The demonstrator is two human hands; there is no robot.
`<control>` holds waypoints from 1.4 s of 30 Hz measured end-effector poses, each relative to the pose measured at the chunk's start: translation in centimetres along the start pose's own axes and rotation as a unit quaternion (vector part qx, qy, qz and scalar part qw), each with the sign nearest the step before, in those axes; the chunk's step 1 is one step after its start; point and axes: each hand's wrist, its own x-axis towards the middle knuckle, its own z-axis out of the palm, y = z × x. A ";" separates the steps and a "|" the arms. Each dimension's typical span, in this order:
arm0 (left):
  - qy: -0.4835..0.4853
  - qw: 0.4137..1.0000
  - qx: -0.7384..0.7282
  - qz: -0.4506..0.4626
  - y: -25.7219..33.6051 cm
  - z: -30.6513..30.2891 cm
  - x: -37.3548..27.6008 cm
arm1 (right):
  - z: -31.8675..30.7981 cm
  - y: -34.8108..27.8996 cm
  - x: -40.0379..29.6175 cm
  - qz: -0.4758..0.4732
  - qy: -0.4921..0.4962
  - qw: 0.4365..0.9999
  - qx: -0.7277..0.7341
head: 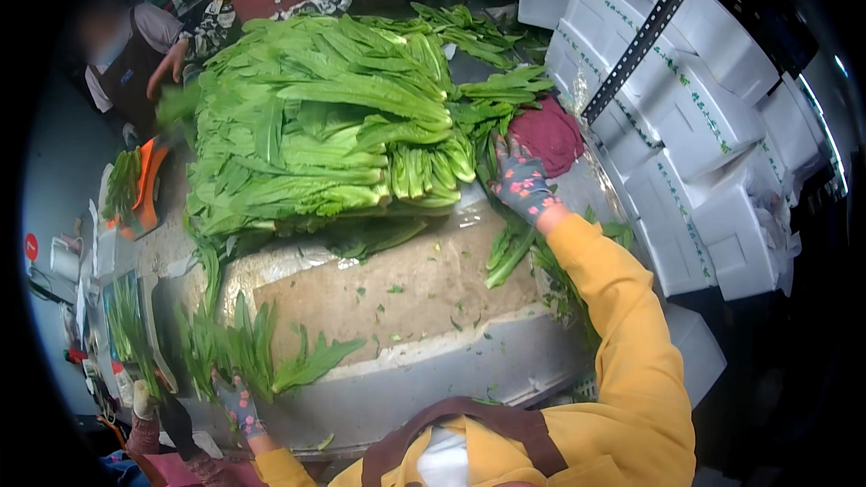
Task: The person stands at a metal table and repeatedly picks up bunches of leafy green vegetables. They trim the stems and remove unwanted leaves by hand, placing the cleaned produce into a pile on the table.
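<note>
A tall pile of long green leafy vegetables, like leaf lettuce, lies on the worktable. My right hand, in a dark glove with a pink flower pattern, rests with fingers apart on loose leaves at the pile's right side, beside a maroon cloth. At the lower left, my left hand, gloved alike, is at the stem ends of a small bunch of leaves; whether its fingers grip the stems cannot be told. A single leaf lies just right of that bunch.
White foam boxes are stacked at the right behind a perforated metal post. An orange scale or tray with greens stands at the left. Co-workers stand across the table, and another's gloved hand is near my left hand. Leaf scraps dot the tabletop.
</note>
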 end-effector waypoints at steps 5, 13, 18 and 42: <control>-0.020 0.994 -0.083 0.061 -1.6 0.6 0.7 | 4.3 0.4 7.4 -0.019 0.057 0.992 -0.109; -0.128 0.944 -0.294 -0.075 9.0 0.5 0.3 | 1.9 7.8 9.8 0.133 0.053 0.883 0.447; -0.135 0.930 -0.339 -0.040 9.2 3.5 0.3 | 0.1 14.5 5.3 0.012 -0.039 0.326 0.945; -0.574 0.514 -0.573 -0.281 26.2 11.2 -11.3 | -2.2 -3.5 -16.9 -0.004 -0.054 0.871 0.488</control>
